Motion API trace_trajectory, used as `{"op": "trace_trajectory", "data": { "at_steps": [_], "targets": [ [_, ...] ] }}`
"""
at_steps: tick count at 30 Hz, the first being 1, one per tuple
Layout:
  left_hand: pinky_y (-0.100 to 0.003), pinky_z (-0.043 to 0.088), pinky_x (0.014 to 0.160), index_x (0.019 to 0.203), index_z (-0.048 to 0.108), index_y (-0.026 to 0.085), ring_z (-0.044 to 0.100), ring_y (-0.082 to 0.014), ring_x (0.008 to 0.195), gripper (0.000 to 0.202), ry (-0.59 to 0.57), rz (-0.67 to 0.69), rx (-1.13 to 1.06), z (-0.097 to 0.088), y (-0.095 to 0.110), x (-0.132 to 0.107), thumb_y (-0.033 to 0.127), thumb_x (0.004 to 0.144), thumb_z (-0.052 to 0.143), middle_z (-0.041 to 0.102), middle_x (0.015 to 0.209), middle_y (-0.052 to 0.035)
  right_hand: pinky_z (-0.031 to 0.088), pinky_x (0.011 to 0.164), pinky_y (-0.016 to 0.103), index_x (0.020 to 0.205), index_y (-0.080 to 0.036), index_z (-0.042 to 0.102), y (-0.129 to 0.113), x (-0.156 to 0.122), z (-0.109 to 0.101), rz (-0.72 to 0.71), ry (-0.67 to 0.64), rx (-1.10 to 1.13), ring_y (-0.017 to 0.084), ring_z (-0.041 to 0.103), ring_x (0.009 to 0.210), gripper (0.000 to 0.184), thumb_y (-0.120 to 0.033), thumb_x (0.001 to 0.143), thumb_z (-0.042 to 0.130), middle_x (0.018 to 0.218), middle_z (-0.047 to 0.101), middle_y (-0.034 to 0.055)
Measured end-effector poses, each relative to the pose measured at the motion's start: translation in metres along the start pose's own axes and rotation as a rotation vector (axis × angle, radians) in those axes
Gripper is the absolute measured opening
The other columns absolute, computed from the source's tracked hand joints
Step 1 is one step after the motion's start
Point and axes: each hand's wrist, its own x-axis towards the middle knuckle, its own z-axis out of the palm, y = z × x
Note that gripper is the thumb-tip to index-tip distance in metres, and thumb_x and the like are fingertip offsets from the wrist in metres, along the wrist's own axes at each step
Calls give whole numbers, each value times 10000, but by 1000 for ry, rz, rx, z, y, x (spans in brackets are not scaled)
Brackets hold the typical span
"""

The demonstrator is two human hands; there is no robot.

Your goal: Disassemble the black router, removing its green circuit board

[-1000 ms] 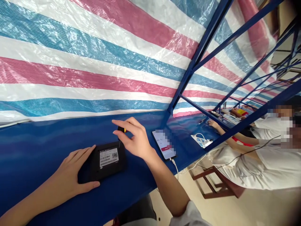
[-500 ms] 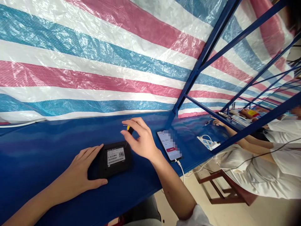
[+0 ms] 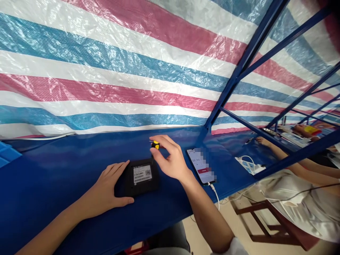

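Observation:
A small black box-shaped device with a white label lies on the blue tabletop. My left hand rests flat against its left side, fingers on top and thumb along the near edge. My right hand pinches a small screwdriver with a black and yellow handle, held upright over the device's far right corner. Its thin shaft points down to the device.
A smartphone with a lit screen lies to the right, a white cable at its near end. A striped red, white and blue tarp hangs behind. Blue metal frame bars rise on the right. Another person's arm reaches onto the neighbouring bench.
The view has swung left, so everything sits further right in frame. My right hand has turned a little on the screwdriver handle. My left hand stays on the device.

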Motion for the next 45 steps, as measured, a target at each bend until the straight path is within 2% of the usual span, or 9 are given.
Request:
{"op": "trace_trajectory", "data": {
  "at_steps": [3, 7, 11, 20, 26, 32, 38, 42, 45],
  "targets": [
    [-635, 469, 1217, 1776, 145, 391, 364, -459, 1610, 1181, 15, -3, 0, -1, 4, 0, 799, 842, 743, 404, 1764, -108, 637, 773, 268, 1275, -241, 752, -4, 1, -2, 18, -48, 39, 173, 770, 933, 282, -231, 1054, 578, 1135, 796, 66],
    [-634, 455, 1232, 1774, 155, 387, 361, -452, 1613, 1183, 13, 4, -4, -2, 3, 1, 809, 835, 738, 413, 1759, -99, 568, 600, 236, 1073, -215, 766, -3, 2, 3, 21, 21, -7, 145, 683, 739, 160, -354, 995, 752, 935, 731, 36],
    [-647, 446, 1238, 1776, 134, 391, 345, -449, 1621, 1195, -9, -7, -5, -2, 1, 2, 823, 834, 728, 391, 1767, -100, 602, 678, 279, 1004, -205, 727, 3, 0, 10, 20, 125, -108, 170, 686, 773, 220, -421, 993, 766, 937, 733, 55],
    [-662, 459, 1221, 1773, 133, 413, 344, -456, 1619, 1178, -4, -25, -24, -3, 4, 0, 835, 840, 716, 381, 1771, -98, 666, 836, 309, 1539, -258, 615, -3, -3, 3, -18, -85, -81, 203, 762, 1045, 475, -215, 1078, 510, 1285, 767, 97],
    [-665, 470, 1213, 1775, 117, 411, 344, -460, 1621, 1186, -10, -11, -13, -1, 0, 1, 832, 842, 716, 381, 1774, -100, 622, 712, 278, 1354, -243, 751, -2, -1, 3, 3, -67, -153, 193, 726, 900, 318, -357, 1078, 644, 1079, 741, 84],
    [-627, 503, 1194, 1775, 121, 409, 383, -454, 1607, 1185, 15, 6, 3, 1, 0, 1, 820, 844, 729, 407, 1761, -108, 645, 945, 311, 1527, -248, 621, -1, -1, 3, -30, -94, -22, 187, 745, 1095, 481, -159, 1080, 467, 1302, 726, 107],
    [-644, 470, 1218, 1773, 108, 418, 358, -446, 1618, 1172, 16, 15, 4, 1, -2, 0, 812, 857, 725, 396, 1765, -104, 651, 818, 290, 1274, -254, 775, 3, -1, 4, 48, -6, -95, 184, 715, 912, 269, -358, 1035, 713, 1112, 728, 79],
    [-665, 457, 1215, 1776, 111, 405, 369, -472, 1604, 1203, 15, 30, -7, 0, -6, 2, 801, 840, 753, 399, 1759, -127, 652, 965, 339, 1446, -253, 682, 5, -1, 2, 26, -60, -13, 200, 759, 1088, 394, -240, 1083, 526, 1334, 729, 113],
    [-662, 459, 1213, 1778, 122, 391, 355, -486, 1609, 1230, -8, 33, -30, -2, -5, 3, 792, 820, 781, 386, 1768, -135, 672, 874, 306, 1441, -270, 693, 6, -1, 1, 68, -71, 45, 178, 763, 986, 393, -248, 1077, 547, 1209, 765, 80]
  ]
}}
